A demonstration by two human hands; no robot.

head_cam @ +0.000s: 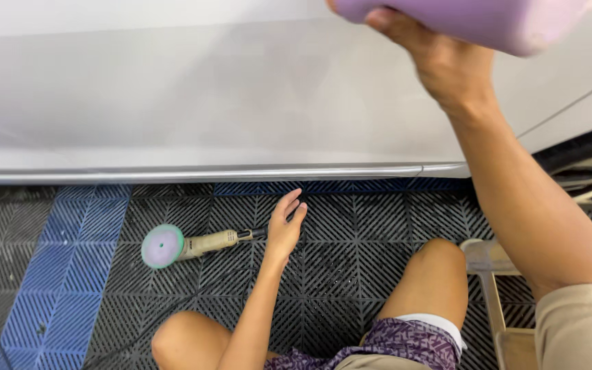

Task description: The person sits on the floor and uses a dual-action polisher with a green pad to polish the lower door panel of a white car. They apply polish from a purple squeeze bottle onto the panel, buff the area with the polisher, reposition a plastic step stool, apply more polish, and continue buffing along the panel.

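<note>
My right hand is raised high against the white car door panel and grips a purple foam sponge at the top edge of the view. My left hand hangs low over the floor with its fingers apart, holding nothing. It is just right of a beige polishing machine lying on the floor, whose round green and purple pad faces up to the left.
The floor is black grid tiles with a blue tile strip on the left. My bare knees are at the bottom, and a low stool stands at the right. A tyre shows at the right edge. A black cable runs off the polisher.
</note>
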